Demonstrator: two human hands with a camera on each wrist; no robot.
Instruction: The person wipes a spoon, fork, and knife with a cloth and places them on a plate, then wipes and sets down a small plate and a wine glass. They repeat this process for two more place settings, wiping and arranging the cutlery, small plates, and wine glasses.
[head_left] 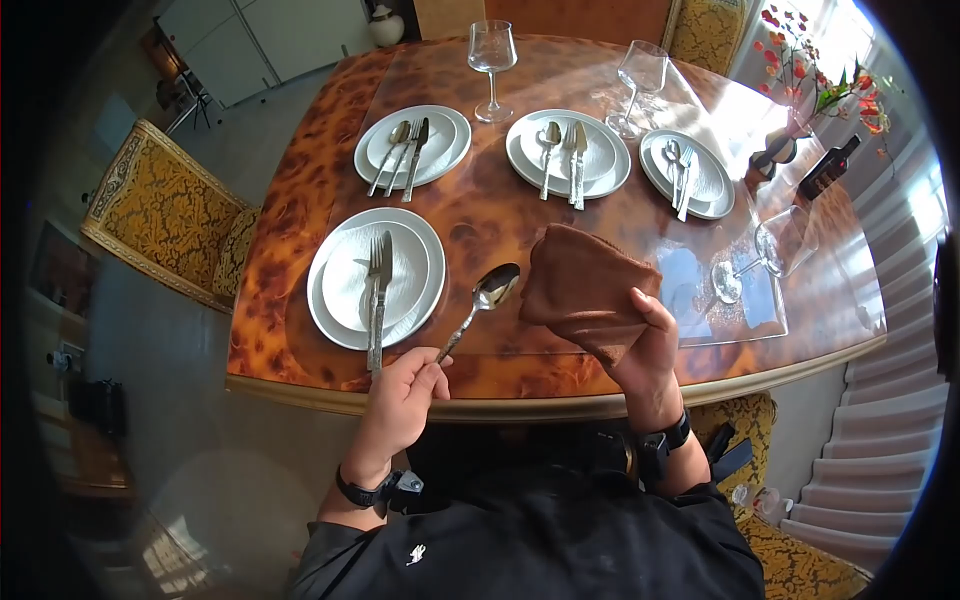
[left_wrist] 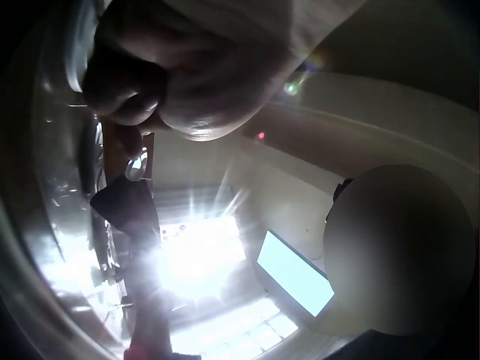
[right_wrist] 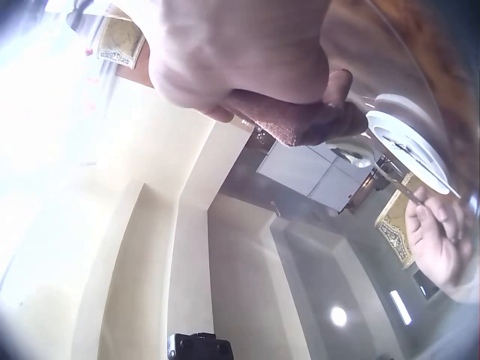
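My left hand (head_left: 403,395) pinches the handle of a silver spoon (head_left: 495,286), its bowl raised over the table toward the cloth. A folded brown cloth (head_left: 585,290) is gripped in my right hand (head_left: 650,350), thumb lying on its front. Spoon and cloth are apart in the head view. Left of the spoon, a fork (head_left: 375,290) and a knife (head_left: 384,280) lie on a small white plate stacked on a larger plate (head_left: 320,315). The right wrist view also shows the spoon (right_wrist: 362,159), the cloth (right_wrist: 274,120) and my left hand (right_wrist: 439,236).
Across the table (head_left: 480,375) stand more plate stacks with cutlery, at the back left (head_left: 440,170), back middle (head_left: 520,165) and right (head_left: 715,205). Upright wine glasses (head_left: 492,50) are behind them; another glass (head_left: 780,245) lies tilted at the right, near a dark bottle (head_left: 832,168) and a flower vase.
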